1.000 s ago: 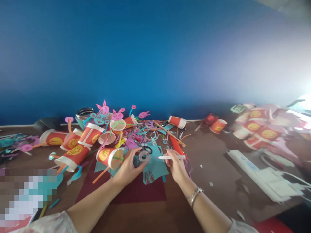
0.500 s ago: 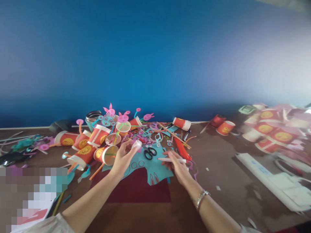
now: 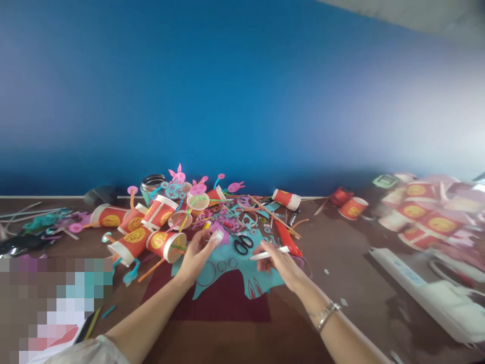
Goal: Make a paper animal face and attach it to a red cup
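My left hand (image 3: 197,255) is closed around what looks like a small roll of clear tape (image 3: 216,237), seen nearly edge-on between thumb and fingers. In my right hand (image 3: 278,263) a white marker (image 3: 270,254) is pinched, its pinkish tip pointing left. Between the hands lie black-handled scissors (image 3: 243,244), their blades hard to make out. Under them is a light blue paper sheet (image 3: 227,280) with drawn circles and a pair of long red-outlined ears. That sheet partly covers a dark red sheet (image 3: 227,306) on the table.
Decorated red paper cups (image 3: 159,212) with straw limbs and paper animal faces crowd the left. Paper scraps (image 3: 242,217) heap beyond the scissors. A red tool (image 3: 286,237) lies near my right hand. More cups (image 3: 424,212) and a white power strip (image 3: 413,283) are at right.
My left hand moved left and turned the tape roll from face-on to edge-on, uncovering the scissors and drawn circles. The marker stays in my right hand. The whole view shifted slightly.
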Available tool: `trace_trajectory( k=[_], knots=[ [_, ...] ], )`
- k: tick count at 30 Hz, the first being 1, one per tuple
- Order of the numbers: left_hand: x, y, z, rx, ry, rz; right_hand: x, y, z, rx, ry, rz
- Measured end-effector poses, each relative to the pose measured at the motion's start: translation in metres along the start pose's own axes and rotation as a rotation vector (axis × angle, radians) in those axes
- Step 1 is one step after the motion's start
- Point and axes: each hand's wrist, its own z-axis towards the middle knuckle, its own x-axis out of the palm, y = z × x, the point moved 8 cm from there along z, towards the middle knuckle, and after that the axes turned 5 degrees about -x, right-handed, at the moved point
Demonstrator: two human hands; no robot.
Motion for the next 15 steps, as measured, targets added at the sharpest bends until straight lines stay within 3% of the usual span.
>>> trace_trajectory(
  k=[6, 15],
  knots=[
    [0.002, -0.002, -0.003, 0.039, 0.02, 0.043, 0.029, -0.009, 0.017, -0.019, -0.085, -0.12],
    [0.004, 0.005, -0.001, 0.065, 0.063, 0.043, 0.032, -0.007, 0.01, -0.216, -0.157, -0.361]
  ],
)
